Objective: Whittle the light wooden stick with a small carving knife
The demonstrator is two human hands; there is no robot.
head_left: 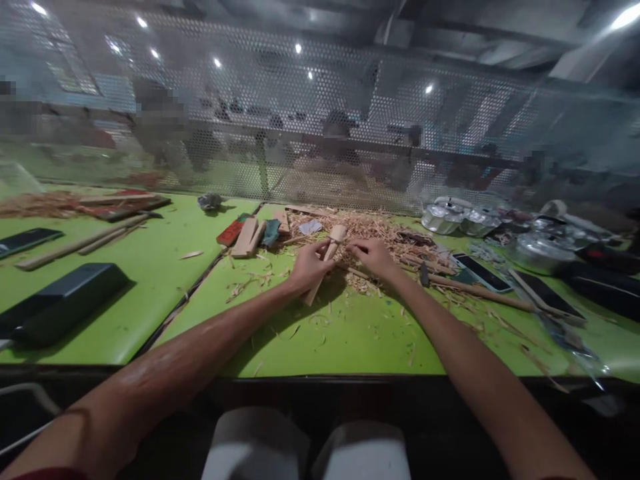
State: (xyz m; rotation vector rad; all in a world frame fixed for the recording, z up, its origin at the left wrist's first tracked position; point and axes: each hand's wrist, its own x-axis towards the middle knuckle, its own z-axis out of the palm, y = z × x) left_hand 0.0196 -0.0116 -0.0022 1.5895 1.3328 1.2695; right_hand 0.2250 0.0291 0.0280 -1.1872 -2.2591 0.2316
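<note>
Hands (pixel 310 265) (pixel 371 257) gripping wooden stick (pixel 327 257), shavings (pixel 380 233) around

I see a green workbench (pixel 150 293) running across the frame, with a perforated metal screen (pixel 320 120) behind it. At lower left lies a dark flat case (pixel 65 300), and a black phone (pixel 27 240) sits at far left. Long wooden sticks (pixel 85 241) lie at left centre. Near the middle top are a red block (pixel 230 233) and pale wooden offcuts (pixel 249 237). Metal lidded tins (pixel 453 217) stand at upper right, another phone (pixel 481 272) just below them.
</note>
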